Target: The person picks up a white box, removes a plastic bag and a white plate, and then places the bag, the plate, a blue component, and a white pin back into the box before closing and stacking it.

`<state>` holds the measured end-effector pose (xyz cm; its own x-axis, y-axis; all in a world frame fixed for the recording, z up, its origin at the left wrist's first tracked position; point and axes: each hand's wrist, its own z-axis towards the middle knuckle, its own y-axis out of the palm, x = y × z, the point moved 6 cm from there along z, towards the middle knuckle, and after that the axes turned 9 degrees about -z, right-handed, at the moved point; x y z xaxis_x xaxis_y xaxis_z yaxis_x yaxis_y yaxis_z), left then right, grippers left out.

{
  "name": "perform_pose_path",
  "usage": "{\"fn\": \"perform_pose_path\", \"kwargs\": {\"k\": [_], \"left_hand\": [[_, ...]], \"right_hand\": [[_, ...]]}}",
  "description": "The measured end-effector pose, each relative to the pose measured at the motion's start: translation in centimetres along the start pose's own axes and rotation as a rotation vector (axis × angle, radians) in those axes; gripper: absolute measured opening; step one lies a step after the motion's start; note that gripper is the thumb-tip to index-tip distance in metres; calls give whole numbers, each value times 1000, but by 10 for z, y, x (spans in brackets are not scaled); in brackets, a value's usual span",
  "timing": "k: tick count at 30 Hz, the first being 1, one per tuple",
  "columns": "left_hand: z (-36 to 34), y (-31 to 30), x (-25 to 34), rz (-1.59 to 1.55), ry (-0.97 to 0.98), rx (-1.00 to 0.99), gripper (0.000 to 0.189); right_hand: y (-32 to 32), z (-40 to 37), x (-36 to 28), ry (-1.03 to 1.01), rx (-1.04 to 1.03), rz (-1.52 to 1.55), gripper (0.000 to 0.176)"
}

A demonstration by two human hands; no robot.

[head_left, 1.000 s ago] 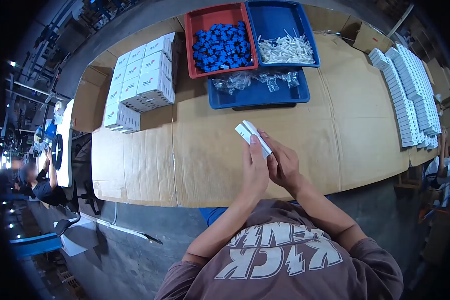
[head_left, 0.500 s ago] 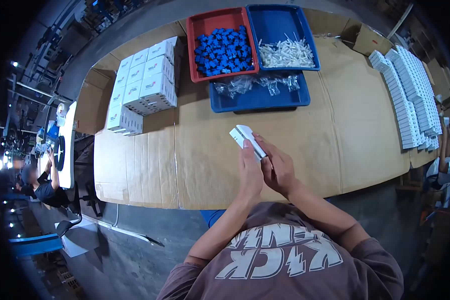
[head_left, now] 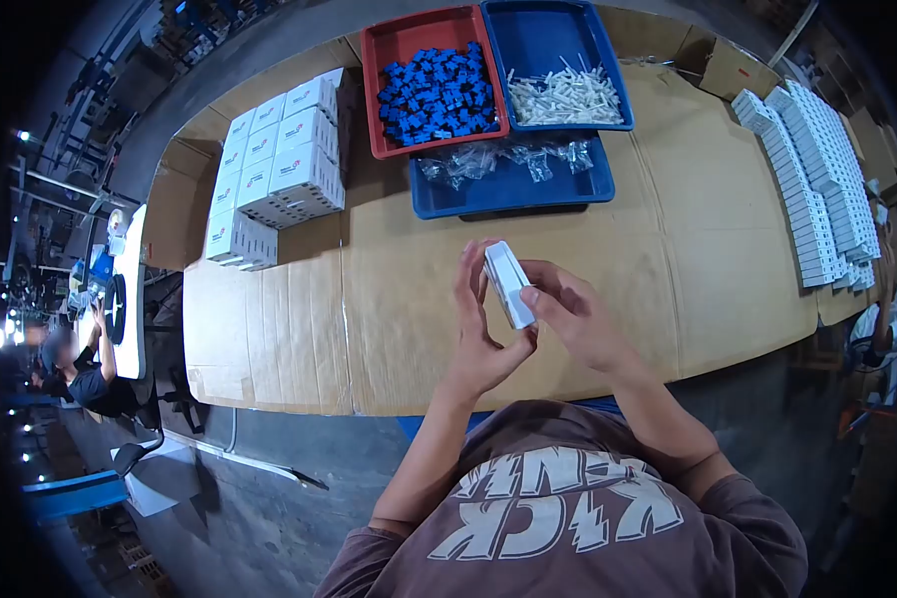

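Above the cardboard-covered table, both hands hold a small white box (head_left: 508, 279), which is tilted with its narrow side up. My left hand (head_left: 480, 334) grips its left side and lower end, fingers up along the edge and thumb below. On the right, my right hand (head_left: 578, 314) has its thumb on the box's near part and its fingers behind it. What lies inside the box, if anything, cannot be made out.
A red tray (head_left: 372, 100) of blue parts and a blue tray (head_left: 623, 90) of white pieces overlap a lower blue tray (head_left: 513, 206) with clear bags. White boxes (head_left: 269, 159) are stacked left, small boxes (head_left: 802, 189) right. A person (head_left: 95, 369) is at far left.
The white box has been turned in my hands and now shows a different side. My left hand has shifted left with its fingers spread more; my right thumb has moved onto the box.
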<state>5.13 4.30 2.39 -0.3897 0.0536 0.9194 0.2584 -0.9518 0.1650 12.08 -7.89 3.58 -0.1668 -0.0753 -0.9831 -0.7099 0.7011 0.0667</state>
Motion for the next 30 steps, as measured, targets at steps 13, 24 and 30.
{"fn": "perform_pose_path", "kwargs": {"k": [13, 24, 30], "left_hand": [[5, 10, -1, -446, -134, 230, 81], [7, 17, 7, -323, -80, 231, 92], [3, 14, 0, -328, -100, 256, 88]], "right_hand": [[12, -12, -12, -550, 223, -606, 62], [27, -18, -9, -630, 304, -579, 52], [30, -20, 1, -604, 325, -507, 47]]}}
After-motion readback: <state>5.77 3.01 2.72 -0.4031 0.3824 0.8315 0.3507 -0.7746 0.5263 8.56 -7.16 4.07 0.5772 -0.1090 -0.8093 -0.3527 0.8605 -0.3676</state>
